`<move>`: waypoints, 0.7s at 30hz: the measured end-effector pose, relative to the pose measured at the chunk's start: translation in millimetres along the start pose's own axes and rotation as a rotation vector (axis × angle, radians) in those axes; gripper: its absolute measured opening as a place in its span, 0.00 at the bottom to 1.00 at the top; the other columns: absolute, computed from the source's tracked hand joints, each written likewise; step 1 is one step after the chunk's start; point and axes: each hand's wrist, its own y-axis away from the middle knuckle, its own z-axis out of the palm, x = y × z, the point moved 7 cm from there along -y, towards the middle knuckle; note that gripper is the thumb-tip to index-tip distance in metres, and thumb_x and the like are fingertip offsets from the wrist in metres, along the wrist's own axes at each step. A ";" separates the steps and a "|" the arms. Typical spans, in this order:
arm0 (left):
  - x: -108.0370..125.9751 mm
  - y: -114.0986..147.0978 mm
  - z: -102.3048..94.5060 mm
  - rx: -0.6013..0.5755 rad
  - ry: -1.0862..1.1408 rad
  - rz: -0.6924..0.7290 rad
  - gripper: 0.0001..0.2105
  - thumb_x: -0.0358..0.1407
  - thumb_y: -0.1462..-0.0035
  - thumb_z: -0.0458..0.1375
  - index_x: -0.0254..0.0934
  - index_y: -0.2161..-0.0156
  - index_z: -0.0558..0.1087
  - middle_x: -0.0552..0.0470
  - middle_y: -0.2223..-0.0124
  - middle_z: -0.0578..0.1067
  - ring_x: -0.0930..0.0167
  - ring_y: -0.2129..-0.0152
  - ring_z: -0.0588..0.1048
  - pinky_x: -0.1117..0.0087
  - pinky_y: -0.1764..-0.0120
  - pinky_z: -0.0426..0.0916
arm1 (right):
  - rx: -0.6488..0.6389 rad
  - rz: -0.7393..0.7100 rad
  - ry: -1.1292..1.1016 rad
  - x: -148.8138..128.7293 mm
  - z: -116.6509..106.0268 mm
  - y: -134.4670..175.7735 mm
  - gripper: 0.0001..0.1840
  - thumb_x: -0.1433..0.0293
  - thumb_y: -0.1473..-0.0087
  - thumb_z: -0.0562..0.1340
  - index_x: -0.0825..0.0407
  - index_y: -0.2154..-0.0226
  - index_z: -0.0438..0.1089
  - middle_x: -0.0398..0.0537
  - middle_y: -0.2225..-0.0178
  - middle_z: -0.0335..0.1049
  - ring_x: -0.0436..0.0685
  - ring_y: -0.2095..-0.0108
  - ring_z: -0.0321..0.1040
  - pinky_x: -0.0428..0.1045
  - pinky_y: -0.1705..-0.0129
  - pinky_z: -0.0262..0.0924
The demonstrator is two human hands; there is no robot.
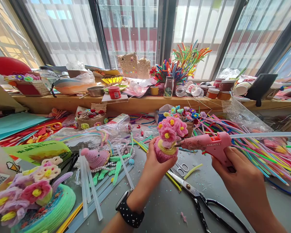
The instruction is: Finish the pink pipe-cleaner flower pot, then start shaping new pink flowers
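My left hand (pixel 153 171) is wrapped around a small pink and yellow pot (pixel 163 152) of fuzzy pipe-cleaner material, tilted a little above the table. Pink pipe-cleaner flowers (pixel 171 127) with yellow centres rise from its top. In my right hand (pixel 242 184) is a pink hot glue gun (pixel 208 142), gripped by its handle. Its nozzle points left and meets the pot's upper edge just below the flowers; whether it touches, I cannot tell. A long clear glue stick (pixel 264 135) sticks out of the gun's back. My fingertips on the trigger are partly hidden.
Large black-handled scissors (pixel 196 194) and small scissors (pixel 181 169) lie below the pot. Clear glue sticks (pixel 87 184), a pink knitted piece (pixel 97 157) and a flower-topped green piece (pixel 53 207) are at left. Pipe cleaners (pixel 254 152) spread at right. A cluttered sill (pixel 135 103) runs behind.
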 end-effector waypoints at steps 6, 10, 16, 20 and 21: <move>1.5 0.5 0.3 0.014 -0.036 0.019 0.38 0.35 0.65 0.66 0.41 0.46 0.56 0.43 0.51 0.67 0.61 0.53 0.66 0.59 0.47 0.54 | 0.013 -0.030 0.013 -5.4 -3.2 -1.3 0.06 0.68 0.48 0.53 0.52 0.71 0.63 0.44 0.76 0.62 0.49 0.80 0.59 0.45 0.77 0.53; 1.4 0.1 0.4 0.021 -0.044 0.037 0.37 0.35 0.64 0.65 0.41 0.46 0.56 0.44 0.51 0.67 0.62 0.54 0.67 0.58 0.47 0.54 | 0.006 -0.025 0.010 -4.8 -1.8 -1.7 0.06 0.67 0.49 0.53 0.52 0.72 0.62 0.44 0.75 0.62 0.49 0.79 0.59 0.45 0.77 0.54; 1.2 0.1 0.2 0.020 -0.060 0.049 0.37 0.35 0.64 0.65 0.41 0.46 0.56 0.44 0.51 0.66 0.64 0.54 0.67 0.59 0.47 0.54 | 0.019 -0.005 0.013 -1.6 -1.6 -0.5 0.07 0.66 0.49 0.53 0.52 0.69 0.63 0.46 0.74 0.64 0.52 0.77 0.61 0.46 0.75 0.54; 1.7 0.2 0.4 0.012 -0.057 0.047 0.37 0.35 0.64 0.66 0.41 0.47 0.56 0.45 0.51 0.67 0.64 0.54 0.67 0.59 0.47 0.54 | 0.017 -0.016 0.022 -1.8 -1.1 -0.3 0.08 0.66 0.48 0.53 0.52 0.69 0.64 0.46 0.73 0.65 0.52 0.77 0.62 0.46 0.75 0.54; 2.0 0.3 0.4 0.012 -0.057 0.046 0.37 0.35 0.64 0.66 0.41 0.47 0.56 0.45 0.52 0.67 0.64 0.54 0.67 0.59 0.47 0.54 | 0.016 -0.014 0.026 -1.4 -0.7 -0.1 0.09 0.66 0.48 0.53 0.53 0.69 0.64 0.46 0.73 0.65 0.52 0.77 0.62 0.46 0.75 0.54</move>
